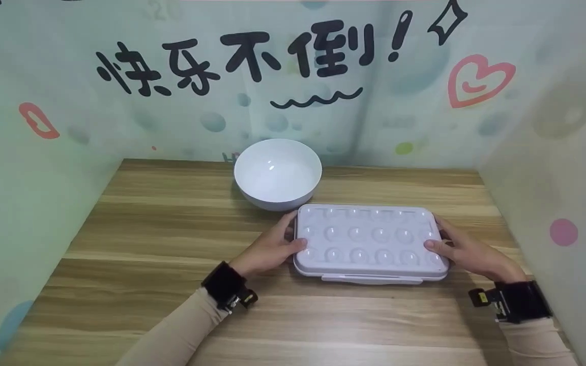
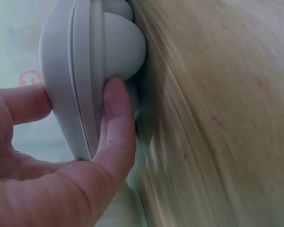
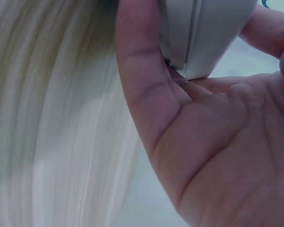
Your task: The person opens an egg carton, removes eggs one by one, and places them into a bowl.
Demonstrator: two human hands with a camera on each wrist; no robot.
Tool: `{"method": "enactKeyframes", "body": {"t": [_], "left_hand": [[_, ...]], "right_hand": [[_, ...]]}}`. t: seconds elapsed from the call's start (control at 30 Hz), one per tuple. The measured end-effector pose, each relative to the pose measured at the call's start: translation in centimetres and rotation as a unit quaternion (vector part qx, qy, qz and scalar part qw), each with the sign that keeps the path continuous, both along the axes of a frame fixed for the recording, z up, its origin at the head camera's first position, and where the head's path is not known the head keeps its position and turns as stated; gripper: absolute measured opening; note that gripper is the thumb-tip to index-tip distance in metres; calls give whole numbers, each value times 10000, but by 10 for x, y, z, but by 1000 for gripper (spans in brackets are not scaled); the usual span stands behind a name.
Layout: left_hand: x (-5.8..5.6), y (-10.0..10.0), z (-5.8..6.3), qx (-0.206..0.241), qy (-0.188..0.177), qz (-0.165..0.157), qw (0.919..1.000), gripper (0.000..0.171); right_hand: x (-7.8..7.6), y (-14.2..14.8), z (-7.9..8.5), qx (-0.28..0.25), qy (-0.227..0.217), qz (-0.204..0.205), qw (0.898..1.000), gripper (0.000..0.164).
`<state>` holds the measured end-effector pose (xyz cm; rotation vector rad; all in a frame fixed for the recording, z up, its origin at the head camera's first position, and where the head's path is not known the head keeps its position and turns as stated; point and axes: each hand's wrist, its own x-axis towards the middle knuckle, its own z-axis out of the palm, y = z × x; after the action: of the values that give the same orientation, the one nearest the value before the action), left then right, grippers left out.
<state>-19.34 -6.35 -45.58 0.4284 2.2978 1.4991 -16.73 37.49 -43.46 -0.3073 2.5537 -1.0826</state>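
A white plastic egg box (image 1: 369, 244) with rows of rounded bumps on its closed lid lies between my hands, right of the table's middle. My left hand (image 1: 271, 248) grips its left end, thumb on the lid. In the left wrist view, the fingers (image 2: 118, 123) curl under the box beside a round cup (image 2: 123, 45) of its underside. At the right end, my right hand (image 1: 476, 255) holds it the same way, thumb on top and fingers (image 3: 141, 61) underneath. A latch strip (image 1: 372, 279) runs along the front edge.
A deep white bowl (image 1: 277, 175) stands just behind the box's left corner, close to the back wall. The wood-grain table (image 1: 160, 244) is bounded by printed cloth walls (image 1: 186, 122) at the back and both sides.
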Motion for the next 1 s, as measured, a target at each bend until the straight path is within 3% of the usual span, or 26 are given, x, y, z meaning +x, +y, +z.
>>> {"method": "enactKeyframes", "body": {"t": [0.23, 0.33, 0.47, 0.6, 0.7, 0.83, 1.0], "left_hand": [[-2, -2, 3, -59, -61, -35, 10000, 74], [-5, -13, 7, -122, -104, 30, 9999, 63], [-13, -39, 15, -353, 3, 607, 9975, 45], [-24, -66, 23, -360, 26, 1443, 9889, 50], [-36, -80, 27, 136, -294, 1930, 9807, 63], [-55, -87, 30, 827, -753, 2221, 9686, 78], [-74, -88, 29, 965, -973, 2337, 9626, 82]], "right_hand": [[0, 4, 1, 275, 53, -44, 9996, 85], [-4, 1, 7, 526, 381, -180, 9977, 85], [-13, -15, 26, 422, 1048, -469, 9925, 81], [-28, -46, 48, 47, 1455, -359, 9887, 77], [-43, -77, 62, -223, 1329, -129, 9908, 80], [-68, -117, 73, -633, 684, -19, 9956, 84], [-102, -157, 71, -1136, -130, -139, 9933, 88]]}}
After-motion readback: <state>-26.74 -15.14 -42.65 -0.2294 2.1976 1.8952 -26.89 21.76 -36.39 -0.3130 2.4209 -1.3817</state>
